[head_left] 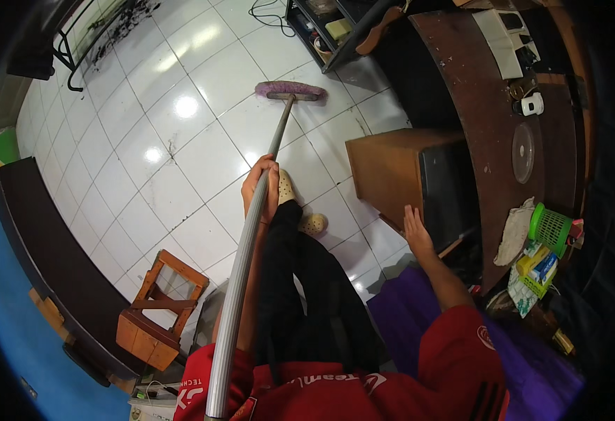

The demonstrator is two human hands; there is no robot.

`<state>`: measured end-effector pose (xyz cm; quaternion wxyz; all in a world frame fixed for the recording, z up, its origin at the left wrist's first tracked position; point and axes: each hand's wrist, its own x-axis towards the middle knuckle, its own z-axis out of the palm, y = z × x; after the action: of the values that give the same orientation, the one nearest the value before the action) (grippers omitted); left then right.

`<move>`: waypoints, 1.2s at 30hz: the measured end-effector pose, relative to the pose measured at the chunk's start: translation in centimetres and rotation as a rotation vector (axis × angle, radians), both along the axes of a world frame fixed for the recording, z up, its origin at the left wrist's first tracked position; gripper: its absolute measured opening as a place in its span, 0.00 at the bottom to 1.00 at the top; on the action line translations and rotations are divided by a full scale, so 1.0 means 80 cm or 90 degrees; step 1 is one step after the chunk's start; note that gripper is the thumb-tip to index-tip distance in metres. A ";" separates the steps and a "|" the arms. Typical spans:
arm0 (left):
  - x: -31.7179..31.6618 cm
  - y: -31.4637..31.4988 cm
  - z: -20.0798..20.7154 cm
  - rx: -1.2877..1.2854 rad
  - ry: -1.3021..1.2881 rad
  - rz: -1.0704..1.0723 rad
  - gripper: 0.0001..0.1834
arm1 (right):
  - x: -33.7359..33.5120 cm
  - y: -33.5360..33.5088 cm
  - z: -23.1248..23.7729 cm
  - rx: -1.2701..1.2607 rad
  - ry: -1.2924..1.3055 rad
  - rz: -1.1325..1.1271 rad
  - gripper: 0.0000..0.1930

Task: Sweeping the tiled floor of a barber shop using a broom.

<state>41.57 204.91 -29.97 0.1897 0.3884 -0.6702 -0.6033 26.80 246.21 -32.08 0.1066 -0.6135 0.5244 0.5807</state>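
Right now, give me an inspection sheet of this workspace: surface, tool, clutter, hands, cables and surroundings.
Surface: white tiled floor, glossy, with dark marks at the upper left.
Tool: mop, its purple head on the tiles.
Clutter: green basket, cloth and small items on the brown desk.
Hands: left hand closed around the mop's handle; right hand open, near the wooden cabinet, contact unclear.
Cables: black cable on the floor, beside a dark rack.
Surroundings: wooden stool at lower left.
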 end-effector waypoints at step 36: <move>-0.224 0.159 0.128 -0.177 0.143 -0.403 0.13 | 0.085 -0.312 0.518 -1.271 -0.783 -0.553 0.16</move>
<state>23.66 217.66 -19.76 0.1166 0.0633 -0.8079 -0.5742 33.57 221.29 9.35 0.0050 -0.3724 0.7577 -0.5359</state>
